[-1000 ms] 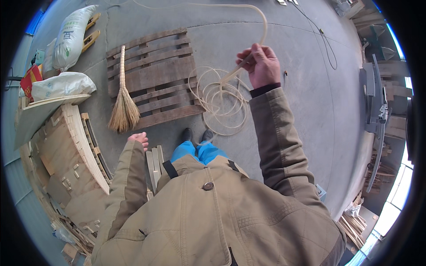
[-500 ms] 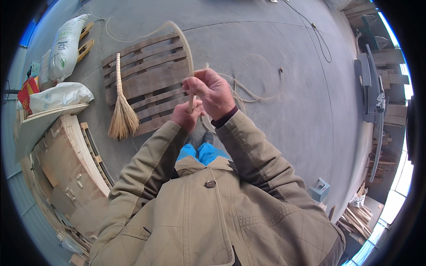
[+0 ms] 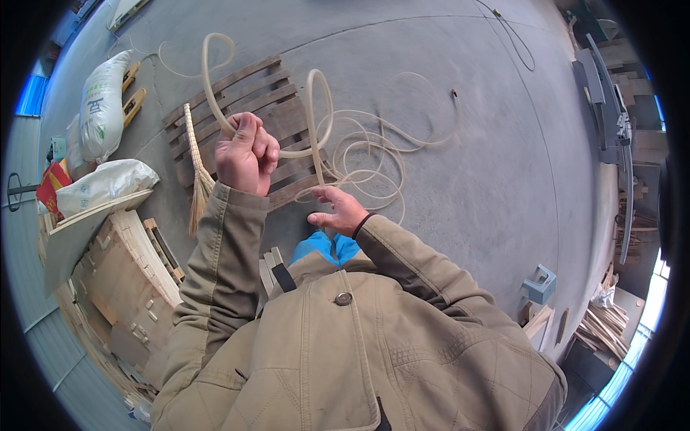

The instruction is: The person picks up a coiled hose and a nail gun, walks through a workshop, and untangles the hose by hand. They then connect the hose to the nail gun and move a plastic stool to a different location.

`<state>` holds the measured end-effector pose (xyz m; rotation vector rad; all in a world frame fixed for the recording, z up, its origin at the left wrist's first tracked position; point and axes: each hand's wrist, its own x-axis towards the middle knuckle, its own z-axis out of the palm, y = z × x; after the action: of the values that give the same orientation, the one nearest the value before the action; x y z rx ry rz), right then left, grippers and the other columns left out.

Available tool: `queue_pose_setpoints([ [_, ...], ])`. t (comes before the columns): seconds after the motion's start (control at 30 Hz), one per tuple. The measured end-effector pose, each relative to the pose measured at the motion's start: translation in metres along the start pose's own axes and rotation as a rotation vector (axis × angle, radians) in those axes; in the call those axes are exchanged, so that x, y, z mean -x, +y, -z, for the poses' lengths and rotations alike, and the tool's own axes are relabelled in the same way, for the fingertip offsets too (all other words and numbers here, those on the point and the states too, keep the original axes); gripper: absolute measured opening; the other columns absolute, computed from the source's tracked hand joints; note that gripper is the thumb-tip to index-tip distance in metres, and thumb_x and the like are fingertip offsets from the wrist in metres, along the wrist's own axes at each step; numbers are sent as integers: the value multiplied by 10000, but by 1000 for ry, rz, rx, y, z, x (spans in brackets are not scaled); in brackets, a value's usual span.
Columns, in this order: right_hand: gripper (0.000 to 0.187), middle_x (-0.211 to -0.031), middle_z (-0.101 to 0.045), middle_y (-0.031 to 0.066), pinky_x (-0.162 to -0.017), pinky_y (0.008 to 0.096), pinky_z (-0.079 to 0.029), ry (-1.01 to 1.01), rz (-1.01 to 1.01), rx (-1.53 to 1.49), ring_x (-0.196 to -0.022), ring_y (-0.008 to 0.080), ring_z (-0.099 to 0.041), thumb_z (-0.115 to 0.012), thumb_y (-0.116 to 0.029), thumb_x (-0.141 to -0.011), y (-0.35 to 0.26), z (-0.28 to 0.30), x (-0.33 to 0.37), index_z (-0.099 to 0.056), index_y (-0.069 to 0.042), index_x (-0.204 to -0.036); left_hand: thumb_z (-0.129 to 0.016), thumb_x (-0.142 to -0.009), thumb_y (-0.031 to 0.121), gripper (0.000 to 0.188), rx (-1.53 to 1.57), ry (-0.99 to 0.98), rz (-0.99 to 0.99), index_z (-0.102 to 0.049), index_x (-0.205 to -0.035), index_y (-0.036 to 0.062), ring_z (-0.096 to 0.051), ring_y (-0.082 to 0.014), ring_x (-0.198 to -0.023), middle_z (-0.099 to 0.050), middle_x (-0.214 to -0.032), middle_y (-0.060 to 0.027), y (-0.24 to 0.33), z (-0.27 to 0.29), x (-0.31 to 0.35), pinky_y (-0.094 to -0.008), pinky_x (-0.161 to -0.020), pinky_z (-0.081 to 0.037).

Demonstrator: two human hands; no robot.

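Note:
A pale, translucent hose (image 3: pixel 295 154) arcs up out of my left hand (image 3: pixel 248 154), whose fingers are wrapped round it above the wooden pallet (image 3: pixel 282 115). From that fist the hose runs right into an upright loop, then drops toward my right hand (image 3: pixel 341 210). My right hand is lower, in front of my body, with thumb and fingers apart. The hose passes close to its fingertips; whether they touch cannot be made out. More of the hose lies in loose coils on the concrete floor beyond my right hand.
A straw broom (image 3: pixel 201 188) lies along the pallet's left side, partly behind my left hand. Full white sacks (image 3: pixel 104 108) and stacked boards (image 3: pixel 122 266) stand at the left. A grey-blue box (image 3: pixel 540 284) sits on the floor at right, near timber strips (image 3: pixel 602 327).
My hands were together on the hose and have come apart. The left has moved up and left with the hose; the right has let go and moved down. A loop now stands between them.

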<state>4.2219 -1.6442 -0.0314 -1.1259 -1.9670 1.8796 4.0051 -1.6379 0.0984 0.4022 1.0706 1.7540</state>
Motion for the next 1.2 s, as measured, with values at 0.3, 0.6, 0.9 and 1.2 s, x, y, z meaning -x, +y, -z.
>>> queue_pose_setpoints([
  [0.3, 470, -964, -684, 88, -844, 322, -530, 423, 30, 300, -874, 180, -652, -816, -234, -808, 19, 23, -14, -617, -8, -1169, -590, -994, 364, 254, 151, -50, 20, -566, -918, 123, -478, -158, -581, -405, -654, 9, 21, -29, 13, -265, -436, -347],
  [0.6, 390, -630, -507, 80, -586, 378, -422, 144, -309, 136, -623, 161, -458, -785, -312, -805, 97, 62, 44, -562, 0, -732, -556, -1017, 339, 250, 47, 52, -66, -548, -926, 106, -464, -135, -595, -401, -653, 19, 30, 5, -23, -239, -437, -334],
  [0.9, 331, -825, -700, 110, -729, 369, -531, 688, -1114, 584, -765, 198, -643, -857, -257, -743, 199, 314, 334, -689, -8, -883, -565, -1014, 304, 234, 17, 338, 460, -493, -885, 123, -448, -116, -493, -399, -605, 29, -104, 82, -6, -243, -368, -268],
  [1.2, 250, -988, -691, 177, -743, 455, -564, 1219, -633, 1525, -907, 301, -701, -628, -202, -931, -205, 632, 326, -563, -35, -1104, -553, -1017, 342, 242, 187, -8, 775, -512, -907, 130, -446, -143, -503, -379, -603, 12, -114, 42, 56, -263, -401, -314],
])
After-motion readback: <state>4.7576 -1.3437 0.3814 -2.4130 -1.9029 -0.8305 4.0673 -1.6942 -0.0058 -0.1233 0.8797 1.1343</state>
